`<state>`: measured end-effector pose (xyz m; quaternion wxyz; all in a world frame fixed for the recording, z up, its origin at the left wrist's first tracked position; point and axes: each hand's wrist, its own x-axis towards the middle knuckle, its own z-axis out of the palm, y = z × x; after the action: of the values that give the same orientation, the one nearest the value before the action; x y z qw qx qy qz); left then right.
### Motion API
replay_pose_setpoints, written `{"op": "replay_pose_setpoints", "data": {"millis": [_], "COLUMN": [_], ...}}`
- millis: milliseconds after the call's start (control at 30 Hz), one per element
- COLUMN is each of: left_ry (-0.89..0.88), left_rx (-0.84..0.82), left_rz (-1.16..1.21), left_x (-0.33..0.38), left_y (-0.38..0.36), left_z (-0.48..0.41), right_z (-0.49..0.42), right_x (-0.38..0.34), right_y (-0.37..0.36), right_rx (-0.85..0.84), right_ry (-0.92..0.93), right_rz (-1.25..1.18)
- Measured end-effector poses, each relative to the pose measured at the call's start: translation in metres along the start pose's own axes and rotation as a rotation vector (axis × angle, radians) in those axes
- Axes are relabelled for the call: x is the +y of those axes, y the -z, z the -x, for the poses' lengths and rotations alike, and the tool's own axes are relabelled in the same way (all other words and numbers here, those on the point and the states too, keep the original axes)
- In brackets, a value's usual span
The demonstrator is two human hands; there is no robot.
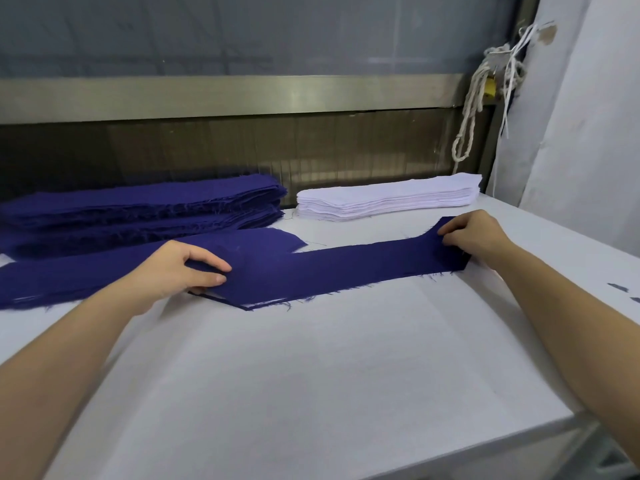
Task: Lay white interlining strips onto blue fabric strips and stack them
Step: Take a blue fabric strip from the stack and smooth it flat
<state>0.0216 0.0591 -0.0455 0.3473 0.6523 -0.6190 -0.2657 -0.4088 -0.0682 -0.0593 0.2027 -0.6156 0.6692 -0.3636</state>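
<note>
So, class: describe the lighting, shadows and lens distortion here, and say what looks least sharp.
Head view: soft, even light, with a faint shadow on the table beside the left forearm; a dull glare patch on the metal rail; wide-angle bowing curves the table's right edge; the window behind looks hazy, the blue strip and white interlining stack fairly sharp.

No text, label, brand, number or sign can be read anywhere in the view.
</note>
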Motion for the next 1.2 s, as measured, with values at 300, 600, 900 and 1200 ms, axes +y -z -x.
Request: {"op": "replay_pose_setpoints", "data": {"millis": [300,600,900,1200], "left_ry": [-0.038,-0.067,-0.091,-0.111], "left_rx": [0.090,0.044,0.028,0.100], "left_rz": [-0.038,-0.064,-0.199,-0.425], "left_x": [-0.004,-0.004,-0.008,-0.014], "left_y": [0.000,0.001,0.000,-0.002], "left_z": [-0.002,-0.003,-0.004,-0.006], "right_z": [0.000,-0.001,0.000,0.003], "right_x": [0.001,0.001,0.001,0.000], "right_y": [-0.001,-0.002,-0.001,-0.002], "right_rx": [-0.024,0.008,-0.021,0.002], "right_ry": [0.023,0.024,0.018,0.030], "right_rz": [0.097,0.150,0.166,0.196]}}
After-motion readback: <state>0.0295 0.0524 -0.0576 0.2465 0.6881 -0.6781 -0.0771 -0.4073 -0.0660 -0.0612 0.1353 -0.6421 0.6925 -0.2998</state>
